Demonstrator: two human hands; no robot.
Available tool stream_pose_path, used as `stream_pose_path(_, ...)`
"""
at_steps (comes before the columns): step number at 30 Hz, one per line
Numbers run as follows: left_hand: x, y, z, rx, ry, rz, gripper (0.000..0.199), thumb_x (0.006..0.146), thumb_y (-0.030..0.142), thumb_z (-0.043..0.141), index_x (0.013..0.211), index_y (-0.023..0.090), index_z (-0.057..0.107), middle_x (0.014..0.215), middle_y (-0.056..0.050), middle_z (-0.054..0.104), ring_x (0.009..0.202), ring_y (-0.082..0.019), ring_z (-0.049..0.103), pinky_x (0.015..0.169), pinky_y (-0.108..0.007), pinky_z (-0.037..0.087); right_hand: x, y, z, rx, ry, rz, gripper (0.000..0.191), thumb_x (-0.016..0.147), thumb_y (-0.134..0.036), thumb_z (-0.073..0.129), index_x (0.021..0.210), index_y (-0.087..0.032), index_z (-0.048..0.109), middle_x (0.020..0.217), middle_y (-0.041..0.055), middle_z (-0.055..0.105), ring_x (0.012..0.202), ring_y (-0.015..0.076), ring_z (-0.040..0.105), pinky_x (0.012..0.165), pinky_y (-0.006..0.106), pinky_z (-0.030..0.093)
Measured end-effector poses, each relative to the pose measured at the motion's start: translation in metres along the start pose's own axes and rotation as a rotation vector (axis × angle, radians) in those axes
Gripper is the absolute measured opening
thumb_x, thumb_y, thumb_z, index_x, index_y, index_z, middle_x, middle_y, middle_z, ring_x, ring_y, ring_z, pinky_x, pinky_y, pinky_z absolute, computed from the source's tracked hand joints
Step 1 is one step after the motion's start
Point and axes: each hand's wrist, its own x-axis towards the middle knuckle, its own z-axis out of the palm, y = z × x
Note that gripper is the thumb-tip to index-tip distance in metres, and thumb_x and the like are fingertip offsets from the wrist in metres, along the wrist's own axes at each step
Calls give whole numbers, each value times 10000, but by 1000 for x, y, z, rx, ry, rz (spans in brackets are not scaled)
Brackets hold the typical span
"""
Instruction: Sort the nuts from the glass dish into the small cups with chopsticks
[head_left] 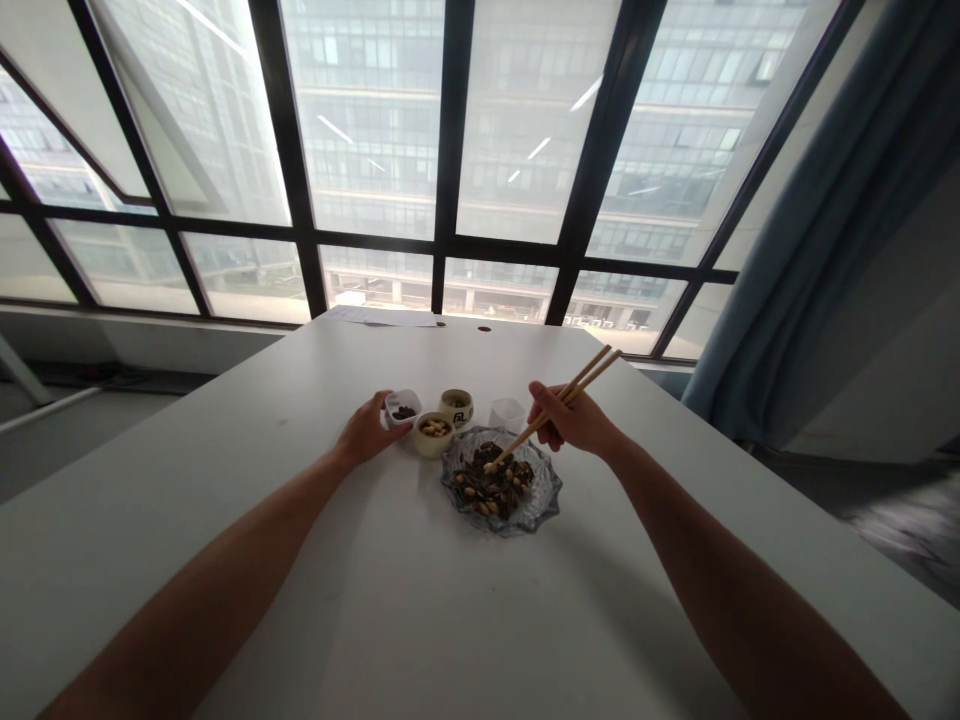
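My right hand point(568, 418) is closed around a pair of wooden chopsticks point(546, 415). Their tips touch a pale nut among the dark seeds point(495, 490) and nuts in a scalloped glass bowl point(549, 505); whether they pinch it I cannot tell. My left hand point(373, 430) grips a small white cup point(406, 398) with dark bits inside, left of the bowl. Next to it stands a cream cup point(433, 443) of pale nuts. Behind that is a second cream cup point(465, 410) with a dark character on its side. A translucent cup point(506, 413) stands behind the bowl, near my right hand.
Everything stands on a white table point(360, 610). Sheets of paper point(382, 317) and a small dark round spot point(484, 329) are at its far end. Large dark-framed windows rise beyond it, with a blue curtain point(795, 220) at the right.
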Motion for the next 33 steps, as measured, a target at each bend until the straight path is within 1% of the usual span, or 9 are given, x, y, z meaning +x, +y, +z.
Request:
stream_pose_path(4,1,0,1,-23,-9,-1,628,721,514,727,1231,213,517,1026,-94,710,913,-244,684,760,-346,558,11,11,-6,179,146,56,623,764,-751,588,544,-168,590,362,28,547,251,96,429,253,197,311)
stream_pose_path(8,2,0,2,-39,-20,-9,633,721,523,724,1231,206,523,1025,-93,708,910,-241,683,768,-348,556,18,16,-9,337,190,147,559,780,-676,619,533,-177,565,337,18,506,246,94,385,245,209,287)
stream_pose_path(10,2,0,2,-43,-20,-4,630,719,526,726,1224,208,526,1025,-90,710,910,-241,683,773,-351,555,18,13,-9,349,219,127,567,772,-685,625,527,-177,564,333,14,492,246,95,378,245,215,277)
stream_pose_path(12,2,1,2,-44,-13,5,620,719,517,729,1218,210,528,1025,-87,713,906,-239,685,774,-353,554,13,7,-7,309,298,21,587,772,-714,612,535,-178,575,349,17,503,258,102,401,256,225,294)
stream_pose_path(16,2,3,2,-16,1,12,607,721,497,735,1214,206,533,1019,-91,716,886,-244,689,764,-355,551,-9,-9,1,71,531,-330,599,864,-722,497,622,-192,637,464,46,599,352,128,509,348,258,410)
stream_pose_path(19,1,6,1,9,-1,2,610,718,480,745,1218,200,534,1018,-98,716,875,-245,689,756,-350,549,-23,-15,9,-189,486,-515,575,917,-679,451,697,-204,688,560,63,654,458,154,589,458,287,490)
stream_pose_path(22,1,7,1,16,-3,-3,603,717,469,750,1214,204,534,1007,-94,718,870,-238,685,759,-344,547,-17,-11,17,-309,408,-561,552,958,-625,420,735,-202,695,595,62,669,492,155,611,497,284,504)
stream_pose_path(27,0,7,1,17,2,22,607,728,481,734,1224,207,518,1029,-94,712,899,-246,685,774,-355,546,22,4,27,-246,337,-533,551,976,-599,406,695,-184,634,521,25,620,405,118,551,410,232,446)
stream_pose_path(33,0,6,2,18,8,30,593,731,480,724,1215,198,529,1018,-103,712,883,-254,693,760,-362,556,52,21,39,-168,389,-496,549,967,-611,416,706,-175,624,515,17,610,386,110,537,396,222,440)
